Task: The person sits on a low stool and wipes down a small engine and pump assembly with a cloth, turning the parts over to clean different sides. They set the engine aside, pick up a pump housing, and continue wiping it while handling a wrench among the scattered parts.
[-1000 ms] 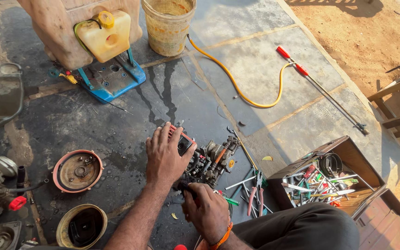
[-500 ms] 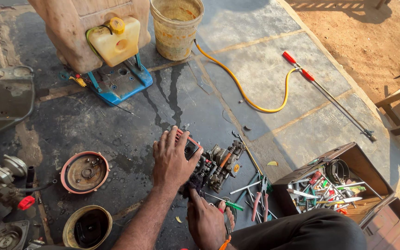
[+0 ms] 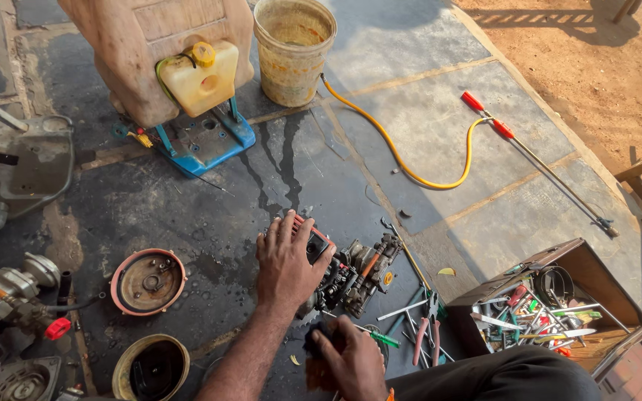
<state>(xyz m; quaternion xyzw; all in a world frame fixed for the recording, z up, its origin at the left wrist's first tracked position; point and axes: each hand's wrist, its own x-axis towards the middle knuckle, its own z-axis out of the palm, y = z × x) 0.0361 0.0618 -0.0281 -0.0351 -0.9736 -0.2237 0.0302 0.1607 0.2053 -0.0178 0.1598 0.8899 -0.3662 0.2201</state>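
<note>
Left hand [image 3: 285,261] lies palm-down on the engine [image 3: 351,276], fingers spread flat, gripping nothing. Right hand [image 3: 345,358] is below it, fingers curled around a dark part [image 3: 318,343].

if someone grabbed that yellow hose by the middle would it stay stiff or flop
Probably flop: the yellow hose lies in a loose curve across the concrete floor, so it seems flexible. It likely feels light for its length, being thin. The metal spray wand at its end looks rigid and would probably drag along behind.
</note>
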